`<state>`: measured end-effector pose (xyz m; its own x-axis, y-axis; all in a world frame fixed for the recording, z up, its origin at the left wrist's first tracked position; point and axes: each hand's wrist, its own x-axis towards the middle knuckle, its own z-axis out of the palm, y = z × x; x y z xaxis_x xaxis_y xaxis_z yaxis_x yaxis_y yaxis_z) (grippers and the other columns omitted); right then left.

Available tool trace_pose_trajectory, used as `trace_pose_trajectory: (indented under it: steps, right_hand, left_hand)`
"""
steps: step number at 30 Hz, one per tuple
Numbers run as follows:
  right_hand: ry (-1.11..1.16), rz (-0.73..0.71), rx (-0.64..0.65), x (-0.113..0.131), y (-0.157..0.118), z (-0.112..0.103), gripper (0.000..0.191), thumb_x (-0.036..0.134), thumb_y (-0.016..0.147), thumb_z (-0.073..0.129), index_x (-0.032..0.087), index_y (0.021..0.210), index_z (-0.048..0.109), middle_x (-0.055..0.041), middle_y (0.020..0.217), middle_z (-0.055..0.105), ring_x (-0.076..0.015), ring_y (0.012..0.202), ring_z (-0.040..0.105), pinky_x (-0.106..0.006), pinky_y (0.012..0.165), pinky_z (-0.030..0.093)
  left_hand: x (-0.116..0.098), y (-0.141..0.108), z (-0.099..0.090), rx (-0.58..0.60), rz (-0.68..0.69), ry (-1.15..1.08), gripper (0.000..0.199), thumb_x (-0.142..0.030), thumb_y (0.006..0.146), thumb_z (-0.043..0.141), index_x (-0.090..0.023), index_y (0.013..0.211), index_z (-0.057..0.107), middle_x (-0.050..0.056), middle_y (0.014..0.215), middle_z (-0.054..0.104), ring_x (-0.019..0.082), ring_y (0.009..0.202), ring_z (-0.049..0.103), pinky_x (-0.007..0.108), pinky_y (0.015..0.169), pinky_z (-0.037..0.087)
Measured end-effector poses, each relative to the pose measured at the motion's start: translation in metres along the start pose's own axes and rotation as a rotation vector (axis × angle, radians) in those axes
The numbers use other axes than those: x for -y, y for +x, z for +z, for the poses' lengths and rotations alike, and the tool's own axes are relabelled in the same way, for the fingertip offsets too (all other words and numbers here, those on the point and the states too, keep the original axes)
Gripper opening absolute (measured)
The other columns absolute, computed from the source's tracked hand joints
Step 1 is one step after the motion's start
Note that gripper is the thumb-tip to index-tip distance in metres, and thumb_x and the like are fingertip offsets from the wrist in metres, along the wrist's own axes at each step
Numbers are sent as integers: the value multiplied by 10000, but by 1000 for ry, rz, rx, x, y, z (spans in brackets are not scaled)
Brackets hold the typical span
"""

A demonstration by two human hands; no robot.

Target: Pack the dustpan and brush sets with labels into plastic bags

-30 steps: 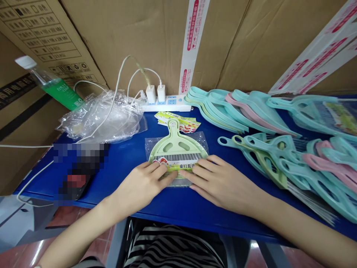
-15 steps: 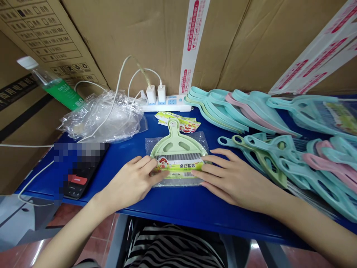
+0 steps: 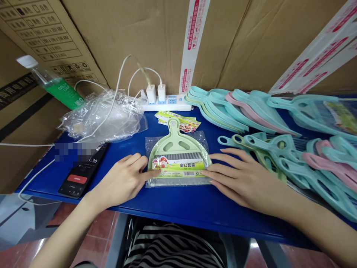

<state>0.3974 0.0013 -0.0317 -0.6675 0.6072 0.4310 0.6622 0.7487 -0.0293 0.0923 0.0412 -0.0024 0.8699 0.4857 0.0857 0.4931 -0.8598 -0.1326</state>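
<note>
The pale green plastic dustpan (image 3: 188,147), in a clear plastic bag with a printed yellow-green label (image 3: 178,167) across its front, lies flat on the blue table (image 3: 178,203), its handle pointing away from the person. At its left side, the left hand (image 3: 125,180) has its fingers curled close together, the extended thumb touching the label's left end. At its right side, the right hand (image 3: 240,176) has its fingers slightly spread, fingertips on the bag's edge. Just beyond the dustpan lie loose printed paper labels (image 3: 178,121); left of it are crumpled clear plastic bags (image 3: 103,115) and a black phone (image 3: 82,175). Turquoise, pink and green plastic dustpans and brushes (image 3: 281,149) lie to its right.
</note>
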Motion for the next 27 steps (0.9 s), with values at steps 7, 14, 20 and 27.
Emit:
trace_pose_trajectory:
  steps: [7, 14, 20, 27]
  right_hand:
    - [26, 20, -13, 0, -2, -1, 286, 179, 949, 466, 247, 952, 743, -1, 889, 762, -204, 933, 623, -425, 966, 406]
    - [20, 0, -21, 1, -3, 0, 309, 205, 982, 423, 209, 934, 728, -4, 872, 748, -181, 839, 600, -387, 960, 390]
    - [-22, -6, -19, 3, -2, 3, 303, 197, 979, 430, 186, 923, 728, -15, 847, 736, -186, 828, 582, -370, 955, 377]
    - [-220, -59, -10, 16, 6, 8, 362, 265, 1011, 368, 180, 1047, 717, -31, 737, 674, -181, 775, 548, -358, 873, 389]
  left_hand:
    - [2, -3, -2, -29, -16, -24, 386, -86, 902, 437, -260, 1132, 694, 26, 756, 485, 172, 688, 466, 274, 588, 433]
    - [4, -6, 0, -46, -35, -72, 391, -68, 892, 423, -251, 1100, 699, 26, 763, 489, 172, 689, 465, 277, 589, 433]
    - [-6, -8, 9, -96, -65, -47, 359, -64, 878, 405, -196, 1057, 687, 58, 851, 557, 193, 765, 501, 306, 651, 475]
    - [-29, -1, 15, -174, 2, 144, 276, -95, 876, 417, -109, 871, 693, 97, 912, 686, 201, 775, 559, 331, 686, 451]
